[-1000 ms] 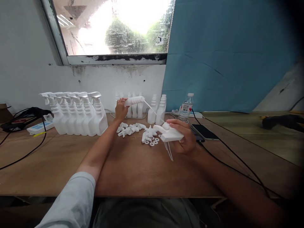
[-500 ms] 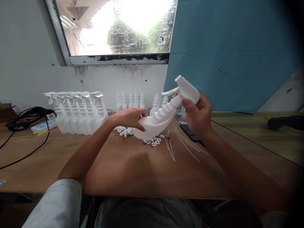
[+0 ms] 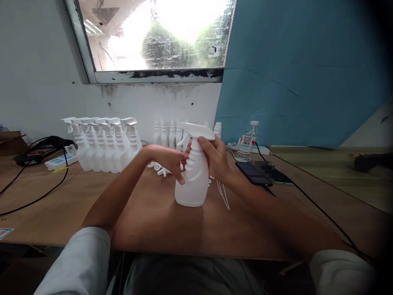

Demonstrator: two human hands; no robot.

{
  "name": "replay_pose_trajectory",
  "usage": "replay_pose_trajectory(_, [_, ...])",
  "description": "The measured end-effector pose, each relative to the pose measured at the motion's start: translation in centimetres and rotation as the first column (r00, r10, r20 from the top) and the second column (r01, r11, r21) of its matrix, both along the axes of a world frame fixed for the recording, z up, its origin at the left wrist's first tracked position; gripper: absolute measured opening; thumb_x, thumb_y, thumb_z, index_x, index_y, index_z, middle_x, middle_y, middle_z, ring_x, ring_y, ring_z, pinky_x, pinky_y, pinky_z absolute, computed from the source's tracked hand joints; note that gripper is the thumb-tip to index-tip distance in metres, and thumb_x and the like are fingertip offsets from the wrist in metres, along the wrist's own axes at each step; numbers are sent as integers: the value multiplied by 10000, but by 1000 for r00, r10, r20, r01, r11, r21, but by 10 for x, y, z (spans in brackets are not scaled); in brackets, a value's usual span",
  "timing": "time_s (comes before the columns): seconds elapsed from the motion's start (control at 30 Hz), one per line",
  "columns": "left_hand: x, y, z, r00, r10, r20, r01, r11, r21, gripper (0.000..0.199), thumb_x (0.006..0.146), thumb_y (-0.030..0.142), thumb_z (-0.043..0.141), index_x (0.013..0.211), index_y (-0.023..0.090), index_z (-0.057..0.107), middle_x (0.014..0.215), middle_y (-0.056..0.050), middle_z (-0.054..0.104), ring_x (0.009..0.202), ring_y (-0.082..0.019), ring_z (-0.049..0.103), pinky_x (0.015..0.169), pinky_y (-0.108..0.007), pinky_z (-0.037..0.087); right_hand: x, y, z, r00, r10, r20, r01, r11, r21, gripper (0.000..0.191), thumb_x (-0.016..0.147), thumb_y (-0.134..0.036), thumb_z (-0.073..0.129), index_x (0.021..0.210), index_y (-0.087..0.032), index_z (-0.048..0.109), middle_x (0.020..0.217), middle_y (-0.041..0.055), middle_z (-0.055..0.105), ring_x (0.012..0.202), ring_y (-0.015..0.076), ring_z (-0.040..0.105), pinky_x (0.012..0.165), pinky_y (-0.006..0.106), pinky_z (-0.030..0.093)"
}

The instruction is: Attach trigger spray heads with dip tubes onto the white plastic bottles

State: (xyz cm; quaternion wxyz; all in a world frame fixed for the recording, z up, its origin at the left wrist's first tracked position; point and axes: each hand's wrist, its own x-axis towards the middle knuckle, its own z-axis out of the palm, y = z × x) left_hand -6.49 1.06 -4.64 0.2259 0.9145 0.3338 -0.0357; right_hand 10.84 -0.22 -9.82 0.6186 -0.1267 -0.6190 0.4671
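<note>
Plainly, the step in hand looks like fastening the spray head (image 3: 199,129) onto the white bottle (image 3: 193,186), which is nearly upright over the middle of the wooden table (image 3: 147,225), in front of the person; whether its base touches the wood, I cannot tell. The left hand (image 3: 168,159) grips the ridged waist, thumb across the front, the other fingers mostly hidden behind. The right hand (image 3: 216,155) grasps the head near its collar, thumb pressed there, remaining fingers partly out of sight.

To do this well, brace the body firmly without squeezing the thin-looking wall, turn at the collar — not at the trigger — and check that the head sits level.

Left of the hands stands a row of headed bottles (image 3: 104,151); bare-necked bottles (image 3: 163,135) line the wall behind. Loose spray heads (image 3: 159,168) and thin tubes (image 3: 225,196) lie close behind the held bottle, partly masked by it, and could be knocked. The phone (image 3: 253,173) and black cable (image 3: 322,215) crowd the right forearm's side.
</note>
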Motion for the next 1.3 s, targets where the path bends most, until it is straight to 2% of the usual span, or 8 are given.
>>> replay_pose_trajectory(0.1, [-21,-3,16,961,-18,278,22,1000,-9,451,653,373,772,1063,246,632,1017,-35,711,871,-187,687,707,-256,541,-1,1,0,999,-37,39,36,999,32,309,803,-428,693,916,-161,587,742,19,641,600,120,613,547,251,518])
replay_pose_trajectory(0.2, [-31,-11,29,823,-35,566,-45,991,127,569,708,353,751,1235,244,568,1131,-73,667,892,-169,678,722,-246,551,-1,3,-1,996,18,86,-20,1000,24,299,801,-421,693,919,-161,604,760,20,635,619,120,614,560,248,521])
replay_pose_trajectory(0.33, [-19,-23,30,667,-64,742,-218,936,277,373,839,375,637,1177,216,628,1071,-59,674,805,-119,657,716,-232,539,1,4,-3,987,115,109,-116,993,3,280,834,-418,635,943,-162,600,822,43,646,680,138,630,595,264,533])
replay_pose_trajectory(0.43, [-5,-28,25,629,-67,775,-299,899,320,251,858,369,617,1015,192,700,964,-46,696,773,-116,639,655,-225,526,2,4,-3,978,191,86,-190,982,-18,274,805,-401,619,920,-155,585,863,71,667,733,170,647,629,298,548])
replay_pose_trajectory(0.6, [-3,-28,23,622,-63,780,-312,894,321,217,850,332,630,985,185,717,885,-40,698,687,-100,616,594,-230,508,3,2,1,959,258,114,-258,966,-16,335,753,-302,697,1015,-177,528,792,26,654,673,163,647,635,316,549])
replay_pose_trajectory(0.77, [-6,-27,24,625,-71,777,-294,901,319,214,847,326,634,974,174,715,878,-46,701,685,-100,614,588,-231,504,2,2,0,921,371,115,-363,928,-84,308,819,-402,617,1010,-196,490,755,3,622,610,152,617,578,319,540])
replay_pose_trajectory(1.17, [-7,-28,26,642,-49,765,-292,907,303,167,840,311,639,877,157,691,971,-64,712,681,-98,619,581,-240,512,-1,-1,-4,968,189,163,-188,982,-24,302,805,-388,683,972,-186,534,711,0,598,585,130,594,551,275,524])
replay_pose_trajectory(1.3, [-7,-29,26,638,-43,769,-296,908,297,154,837,298,640,846,150,681,971,-64,712,663,-91,615,575,-238,513,-1,-1,-5,959,265,101,-259,963,-68,297,836,-430,634,957,-184,522,738,7,597,609,130,601,571,289,537])
